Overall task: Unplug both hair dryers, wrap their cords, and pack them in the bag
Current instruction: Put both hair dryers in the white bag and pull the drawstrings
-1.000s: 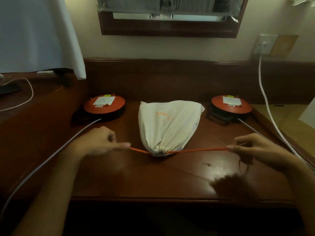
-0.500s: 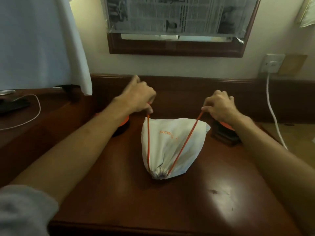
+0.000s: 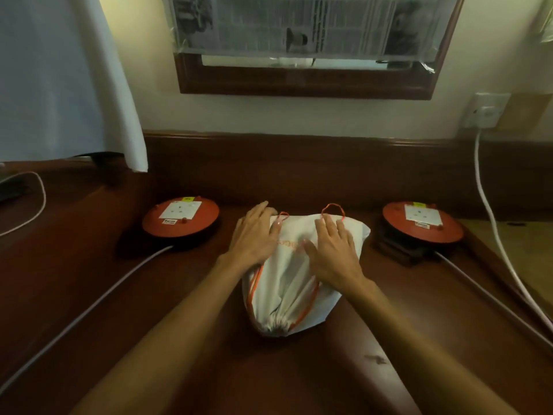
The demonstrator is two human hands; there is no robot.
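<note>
Now the bag (image 3: 294,283) lies in the middle of the desk (image 3: 389,369), its gathered mouth cinched tight and pointing toward the person, its bulging body running back toward the wall. Both hair dryers are out of sight; judging by the full shape, they are inside it. The left hand (image 3: 254,239) lies flat on the bag's far left side, fingers spread and holding nothing. The right hand (image 3: 333,250) lies flat on the upper right, fingers likewise loose and extended. The palms seem to be pressing the cloth down to settle the load and keep the orange cord (image 3: 332,209) in place: its two loops rest along the bag's length, their ends lying past the far edge, just beyond the fingertips.

Two red reels (image 3: 180,217) sit well apart on either side of the bag, each with a grey cable (image 3: 89,310) running toward the near edge; nothing is plugged into their top sockets.

Half a second ago both hands were raised behind the bag, each pinching a taut orange strand. Since then they have let go, dropped onto the cloth, and the strands have gone slack. The task looks essentially finished.
</note>
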